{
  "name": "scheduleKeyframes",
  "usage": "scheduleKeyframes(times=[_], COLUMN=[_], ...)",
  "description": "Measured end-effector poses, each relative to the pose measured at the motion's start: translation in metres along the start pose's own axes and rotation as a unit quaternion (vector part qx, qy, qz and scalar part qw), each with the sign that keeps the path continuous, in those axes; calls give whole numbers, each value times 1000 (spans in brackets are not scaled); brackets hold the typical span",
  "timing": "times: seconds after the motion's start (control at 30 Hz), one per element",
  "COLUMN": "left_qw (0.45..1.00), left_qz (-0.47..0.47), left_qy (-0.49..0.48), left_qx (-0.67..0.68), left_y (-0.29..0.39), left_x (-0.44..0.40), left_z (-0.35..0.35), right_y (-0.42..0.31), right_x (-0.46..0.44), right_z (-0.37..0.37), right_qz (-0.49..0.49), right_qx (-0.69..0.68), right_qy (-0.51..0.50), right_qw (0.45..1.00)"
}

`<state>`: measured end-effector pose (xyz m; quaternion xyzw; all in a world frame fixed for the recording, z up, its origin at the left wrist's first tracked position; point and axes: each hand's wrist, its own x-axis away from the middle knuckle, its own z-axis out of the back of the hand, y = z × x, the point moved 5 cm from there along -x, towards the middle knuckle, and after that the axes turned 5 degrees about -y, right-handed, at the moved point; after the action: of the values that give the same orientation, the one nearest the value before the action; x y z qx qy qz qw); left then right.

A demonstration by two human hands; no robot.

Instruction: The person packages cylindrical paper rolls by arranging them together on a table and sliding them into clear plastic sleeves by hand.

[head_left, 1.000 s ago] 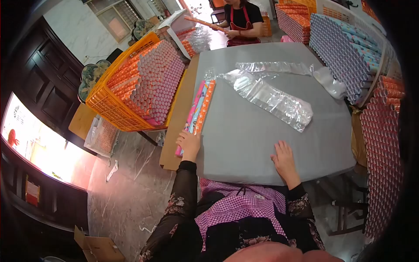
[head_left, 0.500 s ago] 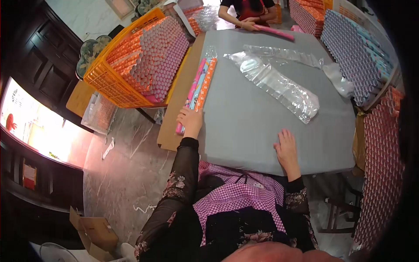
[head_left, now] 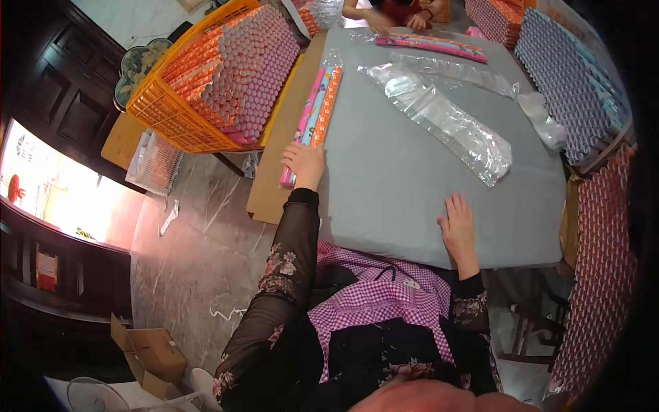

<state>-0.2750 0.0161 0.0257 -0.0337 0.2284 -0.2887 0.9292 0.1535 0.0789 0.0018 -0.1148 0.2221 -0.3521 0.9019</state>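
Pink, blue and orange patterned rolls [head_left: 318,110] lie side by side along the left edge of the grey table [head_left: 391,206], with clear wrap at their far end. My left hand [head_left: 304,163] rests over their near end, fingers spread across them. Flat on the table near its front edge lies my right hand [head_left: 458,230], fingers apart, holding nothing. Clear plastic bags [head_left: 449,120] are spread over the table's middle. A second set of rolls [head_left: 432,47] lies at the far edge, by a co-worker's hands [head_left: 416,20].
An orange crate [head_left: 165,113] full of rolls stands at the left. More stacked rolls [head_left: 559,82] are at the back right, and red-patterned ones [head_left: 600,254] along the right side. An open cardboard box [head_left: 154,353] sits on the floor at the lower left.
The view has tipped down. The co-worker's pink roll now lies on the table with others, and one of the co-worker's hands is off it. My hands have stayed in place.
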Motion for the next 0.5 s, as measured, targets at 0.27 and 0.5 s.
scheduleKeyframes(times=[0.27,0.5], left_qw=[998,988], left_qz=[13,32], left_qy=[-56,-120], left_qx=[33,96], left_y=[11,15], left_x=[-22,-42], left_z=[-10,-13], right_y=[-1,-2], right_x=[1,-1], right_z=[2,5], right_qz=[0,-19], right_qx=[1,-15], right_qy=[15,-5], right_qw=[1000,1000])
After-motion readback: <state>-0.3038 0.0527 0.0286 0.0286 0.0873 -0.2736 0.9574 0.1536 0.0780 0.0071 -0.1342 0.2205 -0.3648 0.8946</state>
